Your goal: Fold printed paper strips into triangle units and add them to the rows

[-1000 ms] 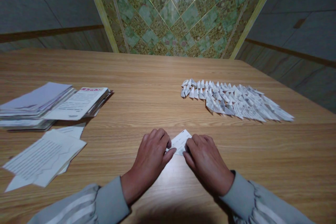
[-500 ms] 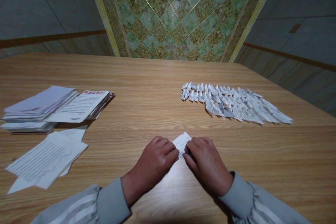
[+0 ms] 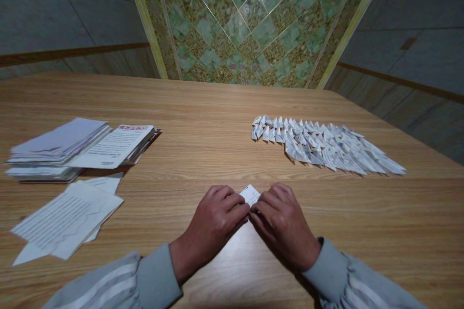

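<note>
A small folded piece of white paper (image 3: pixel 250 194) with faint print is held between my two hands, near the middle of the table. My left hand (image 3: pixel 221 217) grips its left side, fingers curled and thumb pressed in. From the other side my right hand (image 3: pixel 284 219) pinches the right edge, its fingertips close to those of the left. Only the paper's upper corner shows; its lower part is hidden behind my fingers. The hands rest low over the wooden table (image 3: pixel 203 140).
Stacked papers (image 3: pixel 58 137) and a printed sheet (image 3: pixel 116 147) lie at the left. Nearer me are loose lined sheets (image 3: pixel 68 215). Several folded paper pieces (image 3: pixel 319 142) stand in rows at the right. A tiled wall (image 3: pixel 246 24) rises behind the table.
My hands have drawn closer together on the paper, and less of it shows between them. The right hand has shifted slightly left and its fingers have closed in further.
</note>
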